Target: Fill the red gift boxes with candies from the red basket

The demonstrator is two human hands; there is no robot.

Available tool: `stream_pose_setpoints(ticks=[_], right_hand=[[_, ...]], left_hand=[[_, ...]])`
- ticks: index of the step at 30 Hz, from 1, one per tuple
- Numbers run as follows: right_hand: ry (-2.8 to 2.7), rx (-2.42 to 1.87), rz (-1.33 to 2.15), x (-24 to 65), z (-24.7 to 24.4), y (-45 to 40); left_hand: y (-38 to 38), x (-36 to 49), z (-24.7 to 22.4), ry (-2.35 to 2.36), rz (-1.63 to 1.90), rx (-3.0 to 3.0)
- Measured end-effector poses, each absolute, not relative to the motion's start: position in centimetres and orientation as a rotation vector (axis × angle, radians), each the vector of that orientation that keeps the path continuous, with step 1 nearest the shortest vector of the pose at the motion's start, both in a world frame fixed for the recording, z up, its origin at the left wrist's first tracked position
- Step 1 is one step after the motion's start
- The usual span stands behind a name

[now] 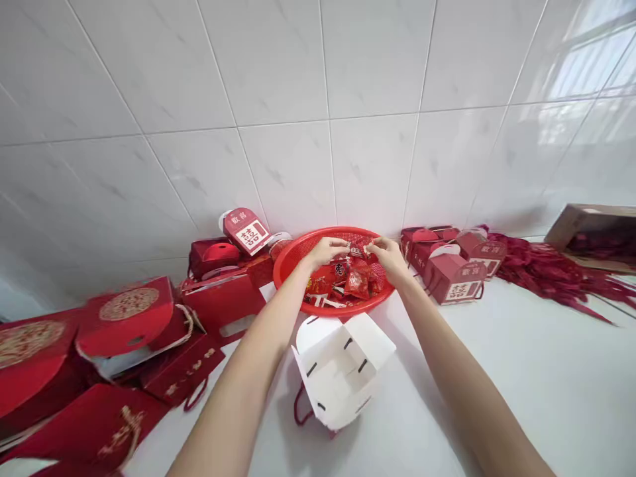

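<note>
Fingers [338,242] of the left hand [322,253] are loosely curled with a small gap, and those of the right hand [390,257] are drawn close to a pinch; both sets of tips are at a red packet [358,250] in the far part of the pile, though I cannot tell whether either has a firm hold of it. That packet lies between the two hands, right of the left fingertips and left of the right ones, its long axis seeming to run left to right across the gap, so neither hand is plainly nearer. Just nearer than it, more red packets [356,283] lie loose in a red basket [284,265], which stands near the tiled wall [298,66]. On the near side of the basket, between the forearms [267,331], an open white box [338,391] sits on the white table [527,371], mouth up, flaps spread, a dark red cord [297,407] at its left. Farther out, red gift boxes [129,305] crowd the left side, a smaller group of pink-red boxes [460,285] stands right of the basket, and at the far right dark red strands [536,271] lie beside a cardboard box [560,226]
</note>
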State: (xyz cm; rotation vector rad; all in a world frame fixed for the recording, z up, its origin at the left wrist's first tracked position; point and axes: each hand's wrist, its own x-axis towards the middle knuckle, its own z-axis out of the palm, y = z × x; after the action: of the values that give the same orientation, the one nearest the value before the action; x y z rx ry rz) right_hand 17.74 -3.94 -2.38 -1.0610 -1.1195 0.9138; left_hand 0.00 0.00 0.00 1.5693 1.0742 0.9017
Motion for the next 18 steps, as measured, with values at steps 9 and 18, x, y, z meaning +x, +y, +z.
stream_pose_setpoints(ticks=[9, 18], right_hand=[[-1.23, -1.059, 1.046, 17.5, -2.0, -4.9], [-1.098, -1.062, 1.049, 17.5, -2.2, -4.6]], left_hand=[[-0.3, -0.4, 0.0, 0.947, 0.851, 1.699], [0.9, -0.5, -1.1, 1.291, 0.816, 1.692]])
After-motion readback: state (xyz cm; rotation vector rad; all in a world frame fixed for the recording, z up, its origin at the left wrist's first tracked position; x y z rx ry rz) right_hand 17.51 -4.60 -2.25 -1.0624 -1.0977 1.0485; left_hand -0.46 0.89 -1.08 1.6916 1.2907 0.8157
